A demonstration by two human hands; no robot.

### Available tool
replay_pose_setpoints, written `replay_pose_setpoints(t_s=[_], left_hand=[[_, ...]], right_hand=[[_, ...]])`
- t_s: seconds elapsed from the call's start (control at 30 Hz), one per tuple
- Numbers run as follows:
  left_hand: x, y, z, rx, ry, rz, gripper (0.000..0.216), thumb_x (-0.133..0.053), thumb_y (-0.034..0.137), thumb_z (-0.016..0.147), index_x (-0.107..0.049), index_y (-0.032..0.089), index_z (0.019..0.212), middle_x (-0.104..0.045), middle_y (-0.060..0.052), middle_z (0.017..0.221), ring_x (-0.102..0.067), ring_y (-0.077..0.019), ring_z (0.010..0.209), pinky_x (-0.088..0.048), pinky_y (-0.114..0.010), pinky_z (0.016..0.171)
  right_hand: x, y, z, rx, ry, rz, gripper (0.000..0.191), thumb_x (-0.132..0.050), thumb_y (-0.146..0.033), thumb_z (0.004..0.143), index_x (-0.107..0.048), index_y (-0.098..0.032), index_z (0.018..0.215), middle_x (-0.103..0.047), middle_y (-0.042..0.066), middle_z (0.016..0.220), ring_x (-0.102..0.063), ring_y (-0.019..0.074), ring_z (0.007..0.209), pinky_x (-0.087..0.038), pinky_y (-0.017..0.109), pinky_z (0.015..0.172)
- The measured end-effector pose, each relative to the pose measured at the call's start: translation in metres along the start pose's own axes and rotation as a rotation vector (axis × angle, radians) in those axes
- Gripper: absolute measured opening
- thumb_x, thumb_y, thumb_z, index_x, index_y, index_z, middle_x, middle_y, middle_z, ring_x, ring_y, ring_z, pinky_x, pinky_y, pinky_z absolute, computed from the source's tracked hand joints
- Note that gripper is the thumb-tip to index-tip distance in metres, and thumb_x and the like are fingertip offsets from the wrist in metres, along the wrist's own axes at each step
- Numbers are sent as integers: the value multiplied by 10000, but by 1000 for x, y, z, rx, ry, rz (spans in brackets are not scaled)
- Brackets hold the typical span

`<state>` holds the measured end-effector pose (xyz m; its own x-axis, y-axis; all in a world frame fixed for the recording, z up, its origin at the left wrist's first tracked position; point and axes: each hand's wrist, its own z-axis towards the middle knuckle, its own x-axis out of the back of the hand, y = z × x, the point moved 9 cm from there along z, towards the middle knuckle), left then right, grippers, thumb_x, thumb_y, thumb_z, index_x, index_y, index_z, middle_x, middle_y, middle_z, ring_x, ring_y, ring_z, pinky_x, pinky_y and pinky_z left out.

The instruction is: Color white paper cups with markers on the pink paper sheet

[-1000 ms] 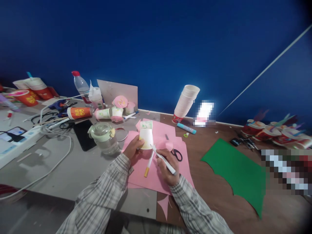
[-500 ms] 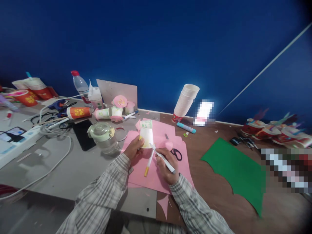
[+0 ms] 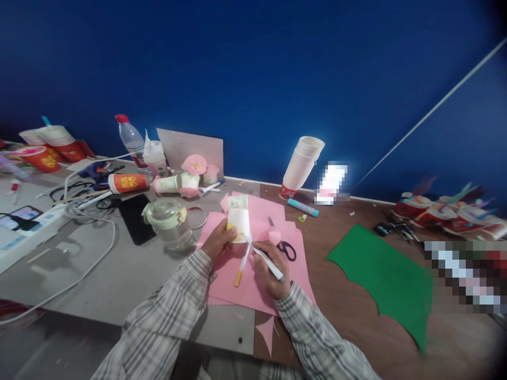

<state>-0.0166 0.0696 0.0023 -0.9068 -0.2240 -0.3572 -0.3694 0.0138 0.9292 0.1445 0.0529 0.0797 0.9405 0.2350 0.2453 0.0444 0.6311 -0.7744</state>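
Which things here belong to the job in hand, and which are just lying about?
Likely in use:
white-and-yellow cup, in the left hand
white pen, in the right hand
pink sheets, beneath the hands

Apparently just lying about:
lidded jar
green sheet
red-capped bottle
tall cup stack

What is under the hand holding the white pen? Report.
Pink paper shows around the right hand and seems to continue beneath it; anything else directly underneath is covered.

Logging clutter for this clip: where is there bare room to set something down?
Bare: grey tabletop between the white cable and left sleeve; brown tabletop between the pink paper and green sheet. Crowded: around the power strip, left hand and right hand.
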Motion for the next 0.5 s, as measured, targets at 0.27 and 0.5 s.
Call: replay_pose_setpoints(t_s=[0.27,0.5], left_hand=[[1,-1,1,-10,-7,34,409,-661,442,597,-536,157,862,-482,5,559,-343,-84,358,-190,-226,308],[1,-1,1,-15,-11,38,392,-664,432,598,-546,162,856,-489,0,563,-343,-88,366,-196,-225,310]], right_hand=[[1,-1,0,-6,-2,-11,185,-540,-203,772,-628,-201,934,-643,16,734,-607,173,601,-482,272,561],[2,2,0,-17,7,-7,195,-536,-206,771,-626,-213,943,-646,20,742,-611,179,600,-486,279,555]])
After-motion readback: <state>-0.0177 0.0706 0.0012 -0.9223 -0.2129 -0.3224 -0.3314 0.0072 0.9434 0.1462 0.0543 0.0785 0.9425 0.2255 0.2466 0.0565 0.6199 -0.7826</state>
